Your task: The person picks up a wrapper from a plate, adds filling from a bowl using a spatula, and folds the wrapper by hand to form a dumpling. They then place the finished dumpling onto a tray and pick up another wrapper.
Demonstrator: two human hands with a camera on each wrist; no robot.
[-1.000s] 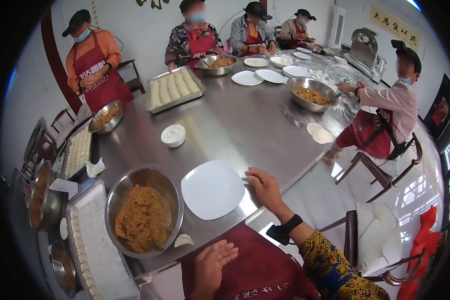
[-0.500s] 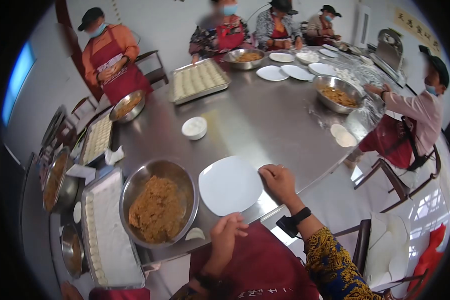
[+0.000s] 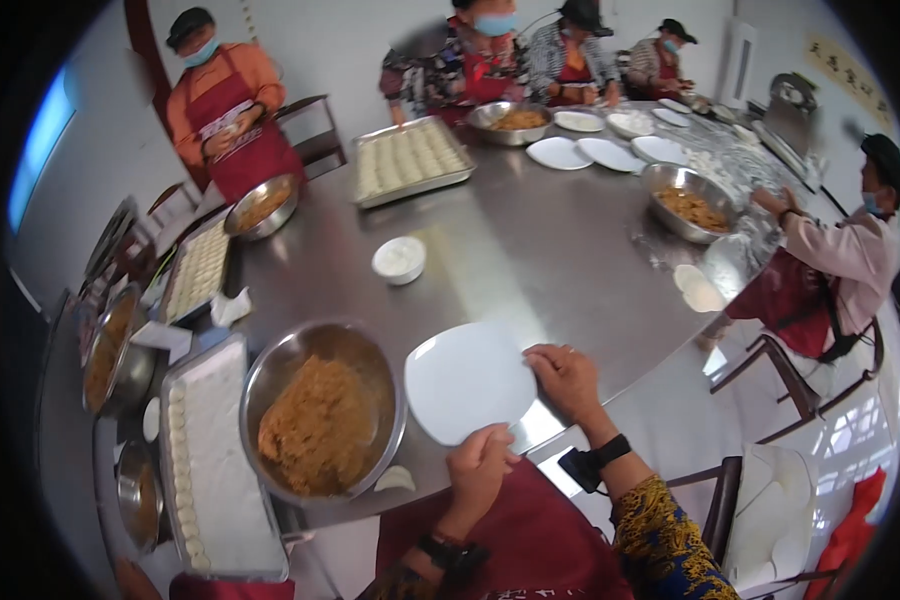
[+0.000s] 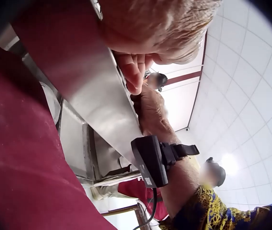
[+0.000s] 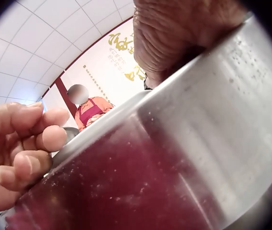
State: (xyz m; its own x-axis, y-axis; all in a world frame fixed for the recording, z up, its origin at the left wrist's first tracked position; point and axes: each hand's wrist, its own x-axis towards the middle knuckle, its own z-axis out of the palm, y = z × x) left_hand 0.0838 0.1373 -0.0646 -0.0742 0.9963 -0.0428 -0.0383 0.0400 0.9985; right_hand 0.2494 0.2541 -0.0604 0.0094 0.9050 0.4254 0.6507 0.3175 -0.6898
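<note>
A white square plate (image 3: 470,385) with rounded corners lies on the steel table in front of me. My right hand (image 3: 568,385) is at its right rim, fingers bent at the edge, their undersides hidden. Near the plate's front corner, my left hand (image 3: 478,470) has loosely curled fingers and holds nothing. The right wrist view shows these left fingers (image 5: 33,167) beside the table edge. Left of the plate stands a big steel bowl (image 3: 395,400) of brown filling (image 3: 315,425). One pale dumpling (image 3: 396,479) lies between that bowl and the table edge.
A tray (image 3: 235,440) with a row of dumplings stands left of the bowl. Beyond the plate is a small white bowl (image 3: 399,261). A full dumpling tray (image 3: 413,160), more filling bowls and plates stand farther back. Several people in aprons are around the table.
My right fingers, straighter before, have bent in at the plate's right rim. The left hand has risen from over the apron to the plate's front corner, its fingers curling. The head view has shifted.
</note>
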